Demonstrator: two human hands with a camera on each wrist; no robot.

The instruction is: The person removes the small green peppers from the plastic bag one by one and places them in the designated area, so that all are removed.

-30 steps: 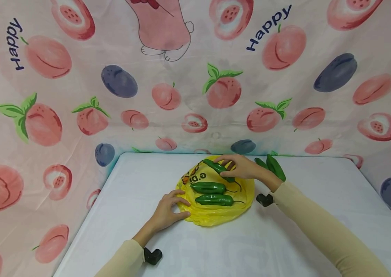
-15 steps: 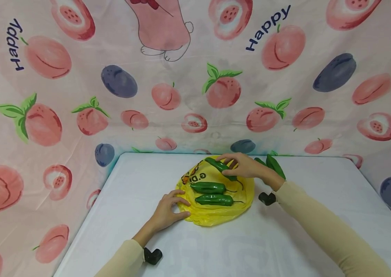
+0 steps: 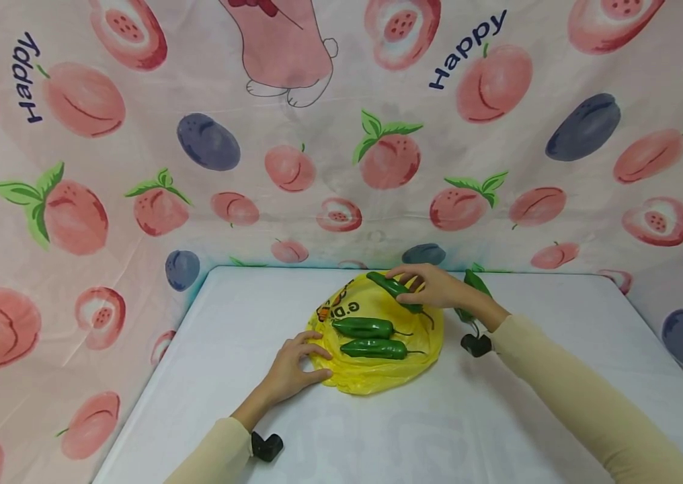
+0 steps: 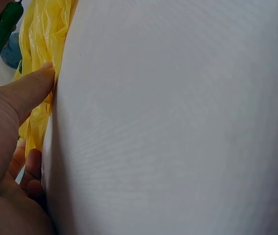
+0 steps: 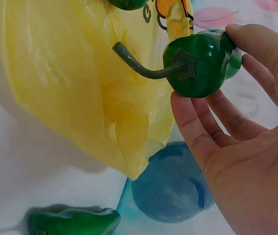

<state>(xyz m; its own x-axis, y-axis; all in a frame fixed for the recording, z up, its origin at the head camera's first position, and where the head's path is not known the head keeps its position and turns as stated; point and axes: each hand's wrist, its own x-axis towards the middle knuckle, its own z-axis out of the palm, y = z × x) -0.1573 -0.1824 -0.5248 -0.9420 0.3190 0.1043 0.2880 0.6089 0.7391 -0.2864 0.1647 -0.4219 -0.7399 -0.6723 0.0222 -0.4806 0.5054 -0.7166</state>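
My right hand (image 3: 438, 288) pinches a green chili pepper (image 3: 391, 286) over the back of a yellow plastic bag (image 3: 372, 382). In the right wrist view the thumb is on one side of this chili pepper (image 5: 205, 63) and the fingers are on the other, its stem pointing away from the palm. Two more chili peppers, one farther (image 3: 363, 328) and one nearer (image 3: 373, 349), lie side by side on the bag. My left hand (image 3: 290, 370) rests at the bag's left edge, thumb and fingers spread apart. In the left wrist view its thumb (image 4: 28, 90) touches the yellow plastic.
Right of the bag, more green chili peppers (image 3: 478, 282) lie on the white table (image 3: 414, 437), partly hidden by my right wrist. A fruit-print cloth (image 3: 341, 134) hangs behind the table. Each wrist wears a black device (image 3: 267, 447).
My right hand has shifted slightly to the right with the chili pepper in its grip. My left hand and the two chili peppers on the bag have stayed put.
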